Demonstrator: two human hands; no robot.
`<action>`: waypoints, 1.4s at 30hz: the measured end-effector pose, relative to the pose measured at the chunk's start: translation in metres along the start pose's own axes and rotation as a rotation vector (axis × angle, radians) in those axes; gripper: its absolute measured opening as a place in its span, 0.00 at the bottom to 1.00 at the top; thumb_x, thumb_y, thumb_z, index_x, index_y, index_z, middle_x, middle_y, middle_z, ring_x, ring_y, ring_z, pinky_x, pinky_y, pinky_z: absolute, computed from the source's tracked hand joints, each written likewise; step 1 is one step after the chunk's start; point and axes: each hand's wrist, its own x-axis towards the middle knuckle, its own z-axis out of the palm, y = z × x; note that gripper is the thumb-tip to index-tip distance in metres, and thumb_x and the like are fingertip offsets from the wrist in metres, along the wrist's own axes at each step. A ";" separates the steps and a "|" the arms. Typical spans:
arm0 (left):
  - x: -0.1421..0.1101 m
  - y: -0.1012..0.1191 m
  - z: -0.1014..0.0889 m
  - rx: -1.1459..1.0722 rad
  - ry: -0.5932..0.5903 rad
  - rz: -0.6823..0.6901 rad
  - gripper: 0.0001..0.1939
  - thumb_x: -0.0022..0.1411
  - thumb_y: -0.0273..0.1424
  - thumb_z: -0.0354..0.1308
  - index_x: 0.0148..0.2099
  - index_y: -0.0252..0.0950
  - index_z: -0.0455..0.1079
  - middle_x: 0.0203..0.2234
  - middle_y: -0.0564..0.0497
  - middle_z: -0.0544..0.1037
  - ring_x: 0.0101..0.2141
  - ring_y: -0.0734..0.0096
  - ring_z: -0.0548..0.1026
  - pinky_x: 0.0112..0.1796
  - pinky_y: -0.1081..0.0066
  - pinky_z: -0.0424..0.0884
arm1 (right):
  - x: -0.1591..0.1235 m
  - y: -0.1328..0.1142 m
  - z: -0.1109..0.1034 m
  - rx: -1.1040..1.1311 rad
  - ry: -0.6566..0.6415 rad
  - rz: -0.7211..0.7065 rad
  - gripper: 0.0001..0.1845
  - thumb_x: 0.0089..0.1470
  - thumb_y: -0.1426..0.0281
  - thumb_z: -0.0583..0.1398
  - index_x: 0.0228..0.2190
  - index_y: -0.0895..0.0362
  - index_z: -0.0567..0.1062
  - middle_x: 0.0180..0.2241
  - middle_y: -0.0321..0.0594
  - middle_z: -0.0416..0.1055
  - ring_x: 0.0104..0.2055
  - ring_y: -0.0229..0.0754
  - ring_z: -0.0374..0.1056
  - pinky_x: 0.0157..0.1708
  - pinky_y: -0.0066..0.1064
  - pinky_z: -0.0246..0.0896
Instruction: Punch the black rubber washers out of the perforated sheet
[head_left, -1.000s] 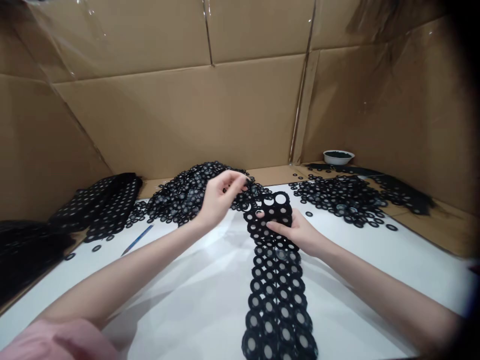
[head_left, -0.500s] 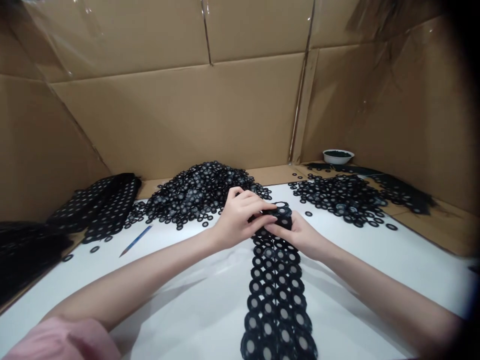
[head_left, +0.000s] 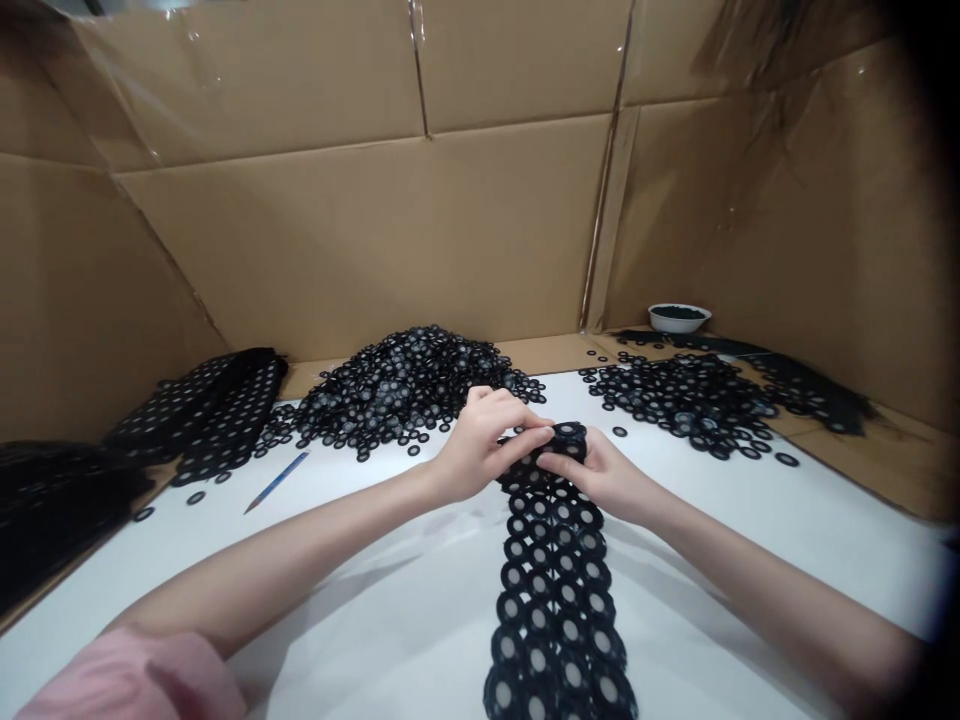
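A long black strip of joined rings [head_left: 553, 600] runs from the near edge of the white table up to my hands. Its far end is lifted and bent over between them. My left hand [head_left: 491, 445] pinches the top of that end from the left, thumb and forefinger together. From the right, my right hand [head_left: 600, 470] grips the same end, its thumb lying across the front and its other fingers hidden behind. Whether a thread or single ring sits in the left fingertips is too small to tell.
Behind my hands rises a big pile of black rings [head_left: 405, 385]. A smaller ring pile [head_left: 686, 395] lies right, near a white bowl [head_left: 679, 318]. At left are a blue pencil [head_left: 276, 482] and folded black ring strips [head_left: 225, 410]. Cardboard walls [head_left: 360, 240] enclose the table.
The raised end of the strip has tipped, and the pale ring centre that showed at its top is now mostly out of sight. Both hands keep hold, with slight finger shifts.
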 end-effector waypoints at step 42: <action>-0.007 -0.008 -0.006 0.121 -0.053 -0.078 0.09 0.65 0.28 0.50 0.44 0.38 0.70 0.34 0.51 0.76 0.38 0.68 0.71 0.54 0.59 0.49 | 0.001 0.002 0.004 -0.301 0.247 -0.051 0.14 0.53 0.60 0.55 0.26 0.57 0.70 0.23 0.36 0.66 0.26 0.39 0.60 0.25 0.28 0.55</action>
